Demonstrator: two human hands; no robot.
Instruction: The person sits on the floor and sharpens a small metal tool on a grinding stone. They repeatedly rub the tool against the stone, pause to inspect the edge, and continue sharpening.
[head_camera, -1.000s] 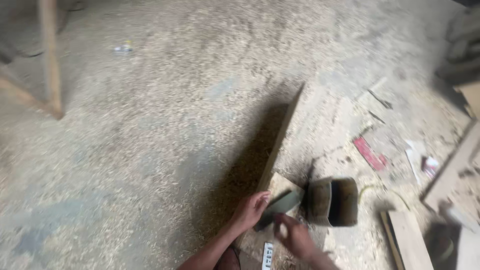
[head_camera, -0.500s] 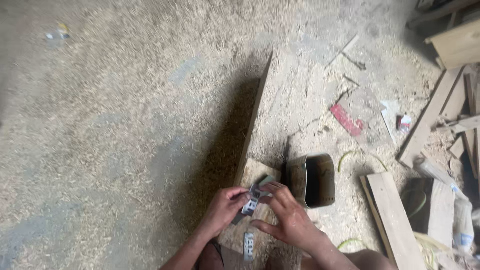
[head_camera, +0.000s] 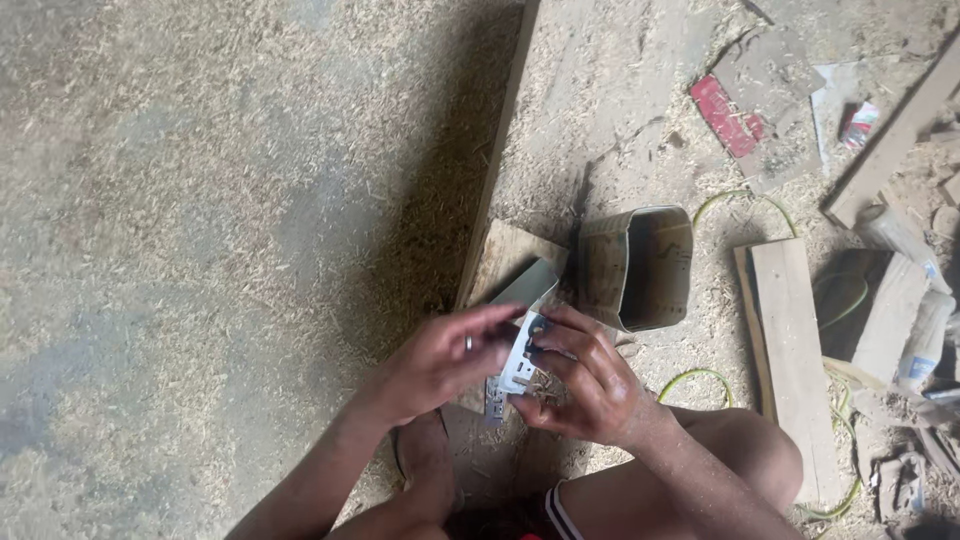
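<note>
A small white plate is now pinched between the left hand and right hand, lifted off the board it lay on a second ago. It is held just above the sawdust floor, beside the open can.

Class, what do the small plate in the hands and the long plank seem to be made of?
Plate: looks like pale moulded plastic, smooth, with cut-out slots; possibly painted metal. Plank: raw unfinished wood, matt brown, lying in sawdust. Both hands, left and right, grip the plate.
</note>
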